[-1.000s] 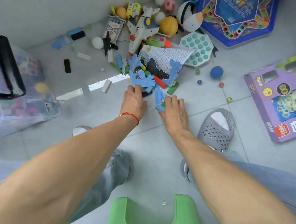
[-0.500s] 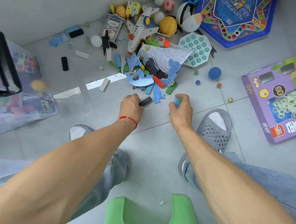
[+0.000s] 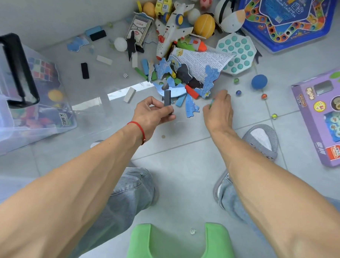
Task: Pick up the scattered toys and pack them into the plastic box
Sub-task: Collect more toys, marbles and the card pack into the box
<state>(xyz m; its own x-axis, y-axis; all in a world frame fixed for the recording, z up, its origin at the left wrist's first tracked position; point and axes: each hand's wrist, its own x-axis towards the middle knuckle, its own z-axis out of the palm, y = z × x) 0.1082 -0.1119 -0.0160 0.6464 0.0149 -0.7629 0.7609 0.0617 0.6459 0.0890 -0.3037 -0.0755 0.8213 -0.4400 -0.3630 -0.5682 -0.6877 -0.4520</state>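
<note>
As seen from your head camera, both of your forearms reach down toward a heap of toys on the grey tiled floor (image 3: 183, 168). Your left hand (image 3: 150, 113), with a red string at the wrist, pinches a dark grey block (image 3: 167, 98) upright between thumb and fingers, just above the floor. Your right hand (image 3: 219, 109) is curled around a small greenish piece that is mostly hidden, so what it is cannot be told. Just beyond both hands lies a pile of blue puzzle pieces (image 3: 191, 106) mixed with coloured blocks, a printed sheet (image 3: 202, 60) and a white toy plane (image 3: 170, 30). A blue ball (image 3: 259, 81) and several marbles (image 3: 238, 92) lie apart to the right, near a purple game box (image 3: 320, 118). The clear plastic box (image 3: 31, 97), already holding toys, stands at the left edge, well apart from your hands.
</note>
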